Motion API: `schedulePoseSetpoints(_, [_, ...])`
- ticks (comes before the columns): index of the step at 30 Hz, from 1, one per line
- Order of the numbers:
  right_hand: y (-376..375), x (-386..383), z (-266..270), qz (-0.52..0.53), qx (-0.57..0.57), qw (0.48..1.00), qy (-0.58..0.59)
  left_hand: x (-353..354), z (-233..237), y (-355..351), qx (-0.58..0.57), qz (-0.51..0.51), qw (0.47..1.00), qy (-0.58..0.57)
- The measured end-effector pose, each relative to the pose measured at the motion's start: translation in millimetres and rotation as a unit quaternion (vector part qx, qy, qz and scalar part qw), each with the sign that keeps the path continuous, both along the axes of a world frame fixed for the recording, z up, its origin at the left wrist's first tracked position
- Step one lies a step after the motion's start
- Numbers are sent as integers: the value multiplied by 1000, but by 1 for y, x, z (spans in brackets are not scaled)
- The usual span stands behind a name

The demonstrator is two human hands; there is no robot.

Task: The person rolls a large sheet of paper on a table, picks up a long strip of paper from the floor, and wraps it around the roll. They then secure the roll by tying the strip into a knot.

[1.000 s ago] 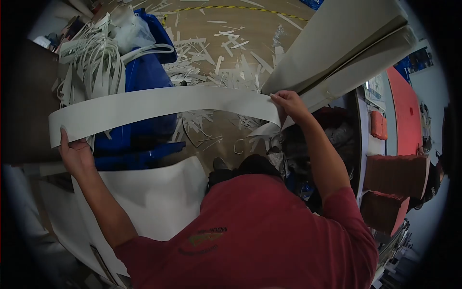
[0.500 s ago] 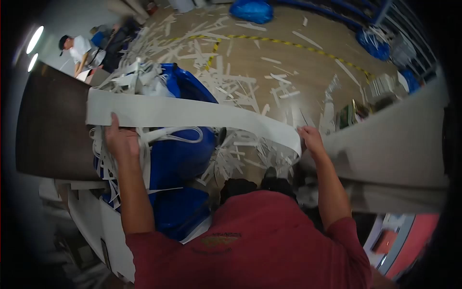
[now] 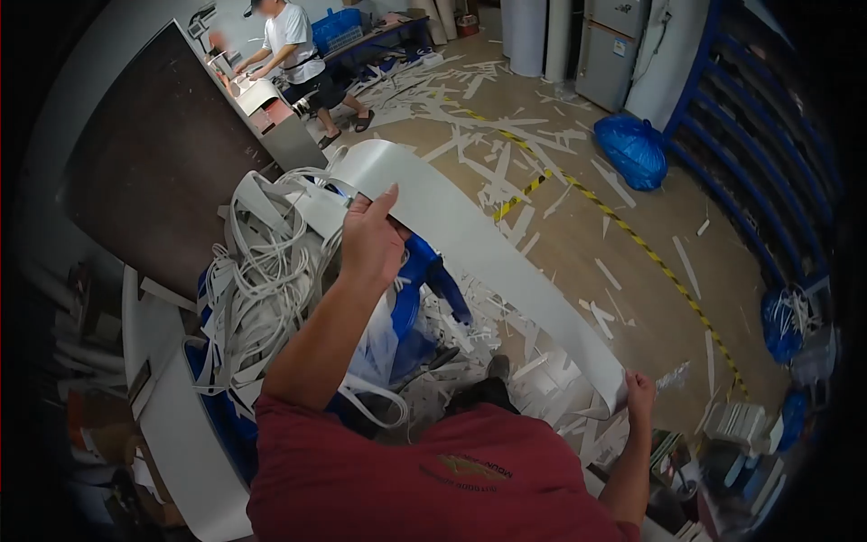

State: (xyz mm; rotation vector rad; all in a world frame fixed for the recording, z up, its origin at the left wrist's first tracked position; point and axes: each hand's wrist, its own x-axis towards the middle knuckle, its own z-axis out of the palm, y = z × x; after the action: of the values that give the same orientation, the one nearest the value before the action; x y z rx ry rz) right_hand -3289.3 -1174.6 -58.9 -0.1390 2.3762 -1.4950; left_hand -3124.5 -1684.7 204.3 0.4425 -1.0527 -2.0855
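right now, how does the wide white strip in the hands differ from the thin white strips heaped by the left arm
The wide white strip is broad, single and stretched between left hand and right hand; the thin white strips are narrow, many, tangled, unheld. Both are white.

White scraps (image 3: 488,176) litter the floor (image 3: 578,262) around a blue bag (image 3: 632,149).

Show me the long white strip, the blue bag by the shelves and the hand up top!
long white strip (image 3: 492,266), head view, middle of its face.
blue bag (image 3: 632,149), head view, its bulging middle.
left hand (image 3: 370,242), head view, its back.
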Motion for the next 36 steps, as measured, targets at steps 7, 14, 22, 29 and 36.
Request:
schedulePoseSetpoints(7, [-36,-152,-4,9,41,999,-16,-120,1,-51,5,20,1000,-18])
schedulePoseSetpoints(14, [-131,-299,-17,104,4,993,-50,-186,-15,-90,18,93,995,-29])
schedulePoseSetpoints(22, [-244,-500,-11,240,28,970,-18,-287,-22,-118,19,237,971,-30])
schedulePoseSetpoints(29, [-347,-618,-2,322,47,945,-22,-336,-29,-155,39,346,936,-54])
schedulePoseSetpoints(36, [-463,-682,-40,337,65,939,21,-380,-59,-253,39,364,929,-51])
